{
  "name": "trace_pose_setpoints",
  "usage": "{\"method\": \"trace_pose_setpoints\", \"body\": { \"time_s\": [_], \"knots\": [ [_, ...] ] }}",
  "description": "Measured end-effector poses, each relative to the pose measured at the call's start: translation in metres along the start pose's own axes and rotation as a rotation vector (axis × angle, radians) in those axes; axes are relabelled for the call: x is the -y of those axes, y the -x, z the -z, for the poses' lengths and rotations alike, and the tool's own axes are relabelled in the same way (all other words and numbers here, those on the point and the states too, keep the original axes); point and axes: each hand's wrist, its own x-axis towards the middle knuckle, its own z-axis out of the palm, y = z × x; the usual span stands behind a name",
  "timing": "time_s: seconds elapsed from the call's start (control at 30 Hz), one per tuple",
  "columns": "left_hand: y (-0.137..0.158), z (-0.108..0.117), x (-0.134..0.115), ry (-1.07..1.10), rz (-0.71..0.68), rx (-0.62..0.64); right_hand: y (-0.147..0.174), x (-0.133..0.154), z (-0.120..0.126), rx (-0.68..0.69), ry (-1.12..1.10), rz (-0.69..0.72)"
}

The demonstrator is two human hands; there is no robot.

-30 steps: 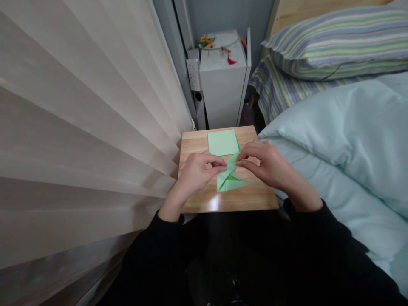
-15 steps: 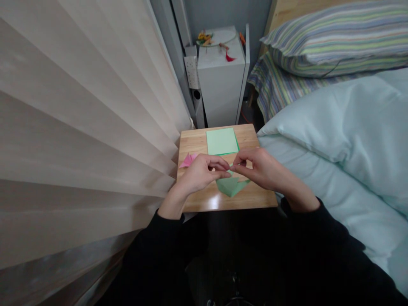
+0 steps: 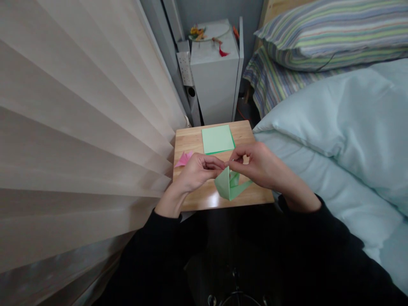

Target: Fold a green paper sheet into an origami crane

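A partly folded piece of light green origami paper is held up over the wooden tabletop. My left hand pinches its upper edge from the left, thumb against fingers. From the right, my right hand pinches the same edge, its fingertips close beside the left ones. The paper hangs below both hands with its folds spread and a pointed flap reaching to the right. My fingers hide the part between them.
Behind my hands lies a stack of square green paper. A pink folded paper piece sits at the left. A pleated curtain borders the left side, a bed with a pale blue quilt the right. A white cabinet stands beyond.
The green paper has turned and opened out, so its folded faces show more. Both hands still pinch it, fingertips slightly closer together. The whole view has shifted a little.
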Motion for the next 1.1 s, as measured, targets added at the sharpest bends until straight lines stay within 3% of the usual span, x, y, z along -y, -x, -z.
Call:
{"method": "trace_pose_setpoints", "body": {
  "time_s": [0.4,0.67,0.9,1.1],
  "knots": [
    [0.0,0.002,0.001,0.065,0.021,0.031,0.0,0.007,0.003,0.049,0.038,-0.042],
    [-0.004,0.0,0.004,-0.006,0.016,0.038,0.0,0.003,0.007,0.039,0.073,0.016],
    [-0.003,0.001,-0.002,-0.042,0.027,-0.011,0.001,-0.006,0.014,0.002,0.04,0.091],
    [-0.001,0.002,-0.005,-0.116,-0.048,-0.091,0.0,-0.012,0.014,-0.082,0.024,0.14]
  ]
}}
